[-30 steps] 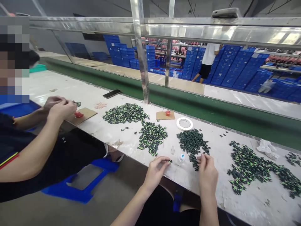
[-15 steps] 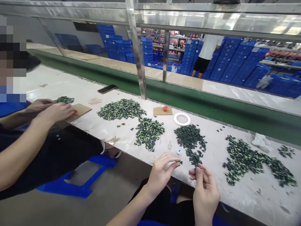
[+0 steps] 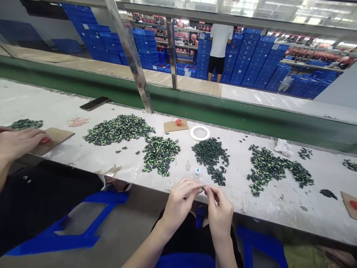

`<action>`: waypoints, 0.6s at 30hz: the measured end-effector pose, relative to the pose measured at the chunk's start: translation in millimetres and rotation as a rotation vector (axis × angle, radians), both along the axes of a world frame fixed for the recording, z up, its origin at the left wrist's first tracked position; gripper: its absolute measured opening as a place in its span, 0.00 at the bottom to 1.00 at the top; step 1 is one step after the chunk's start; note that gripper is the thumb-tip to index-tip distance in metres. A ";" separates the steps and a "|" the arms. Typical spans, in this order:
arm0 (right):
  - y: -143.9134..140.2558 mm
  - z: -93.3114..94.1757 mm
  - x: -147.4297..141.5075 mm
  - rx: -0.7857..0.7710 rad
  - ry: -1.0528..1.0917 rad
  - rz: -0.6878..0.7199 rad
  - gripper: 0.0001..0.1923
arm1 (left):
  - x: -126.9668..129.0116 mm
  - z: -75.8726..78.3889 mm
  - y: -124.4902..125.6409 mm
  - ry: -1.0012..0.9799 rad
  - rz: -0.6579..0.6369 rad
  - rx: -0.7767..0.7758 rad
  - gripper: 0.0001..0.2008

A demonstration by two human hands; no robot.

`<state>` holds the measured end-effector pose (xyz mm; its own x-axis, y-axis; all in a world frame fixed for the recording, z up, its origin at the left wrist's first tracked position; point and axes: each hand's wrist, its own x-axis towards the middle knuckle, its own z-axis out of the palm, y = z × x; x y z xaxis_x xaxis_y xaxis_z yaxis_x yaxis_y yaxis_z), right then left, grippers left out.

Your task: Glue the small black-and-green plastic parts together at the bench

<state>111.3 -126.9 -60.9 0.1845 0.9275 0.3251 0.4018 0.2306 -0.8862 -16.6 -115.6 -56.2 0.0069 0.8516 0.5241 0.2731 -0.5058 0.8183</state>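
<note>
Both hands, left hand (image 3: 178, 201) and right hand (image 3: 220, 210), pinch one small green piece (image 3: 203, 188) at desk (image 3: 279, 208) edge; keep fingertips aligned, steady.

The bench (image 3: 292, 208) is showing off-white with grey smudges. The piles (image 3: 160, 154) of small parts are showing dark green flecked with bright green; the middle pile (image 3: 209, 152) is looking darker, nearly all deep green. A tape ring (image 3: 200, 133) is showing white. Two cardboard pieces (image 3: 171, 125) are showing tan, each carrying a red cap (image 3: 178, 122). The belt (image 3: 223, 111) behind is running dark green. The crates (image 3: 251, 59) are stacking up bright blue. The phone (image 3: 95, 103) is lying black.
</note>
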 end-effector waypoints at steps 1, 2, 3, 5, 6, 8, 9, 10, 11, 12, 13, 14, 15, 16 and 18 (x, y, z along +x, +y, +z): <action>-0.1 -0.8 0.3 0.007 -0.005 -0.003 0.12 | 0.5 -0.2 0.1 -0.009 -0.002 -0.018 0.07; -0.2 -1.7 0.6 0.013 -0.005 -0.009 0.13 | 1.0 -0.4 0.2 -0.020 -0.004 -0.041 0.07; -0.5 -2.7 0.9 0.018 -0.002 -0.015 0.13 | 1.4 -0.7 0.3 -0.033 -0.005 -0.070 0.06; -1.2 -4.4 1.5 0.025 0.013 -0.022 0.13 | 2.1 -1.3 0.1 -0.062 -0.005 -0.131 0.06; -1.6 -5.1 1.8 0.024 0.023 -0.024 0.13 | 2.2 -1.5 -0.1 -0.073 -0.005 -0.153 0.06; -2.5 -6.0 2.1 0.015 0.034 -0.027 0.14 | 2.2 -1.9 -0.6 -0.080 -0.005 -0.168 0.06; -2.8 -6.1 2.1 0.011 0.034 -0.029 0.14 | 2.1 -1.8 -0.9 -0.077 -0.003 -0.161 0.06; -3.0 -6.2 2.0 0.009 0.030 -0.033 0.14 | 2.1 -1.7 -1.1 -0.070 -0.001 -0.148 0.06; -3.2 -6.1 1.8 0.011 0.024 -0.036 0.14 | 2.1 -1.4 -1.4 -0.062 0.001 -0.133 0.06; -3.3 -6.1 1.4 0.020 0.014 -0.039 0.14 | 2.2 -0.9 -1.7 -0.054 0.003 -0.118 0.06; -3.3 -6.0 0.9 0.035 0.000 -0.041 0.13 | 2.3 -0.4 -1.9 -0.047 0.004 -0.104 0.07; -3.1 -6.1 0.3 0.055 -0.017 -0.041 0.13 | 2.4 0.1 -2.1 -0.041 0.004 -0.094 0.07; -2.9 -6.3 -0.4 0.079 -0.034 -0.043 0.12 | 2.4 0.5 -2.2 -0.038 0.003 -0.091 0.07; -2.6 -6.6 -1.0 0.110 -0.051 -0.044 0.12 | 2.4 0.9 -2.3 -0.038 0.000 -0.095 0.07; -1.5 -7.7 -2.1 0.173 -0.069 -0.042 0.11 | 2.2 1.1 -2.1 -0.047 -0.015 -0.136 0.07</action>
<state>109.2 -128.4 -68.6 0.1939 0.8484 0.4927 0.4732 0.3590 -0.8045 -14.4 -117.7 -55.1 -0.0021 0.9149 0.4036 0.2261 -0.3927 0.8914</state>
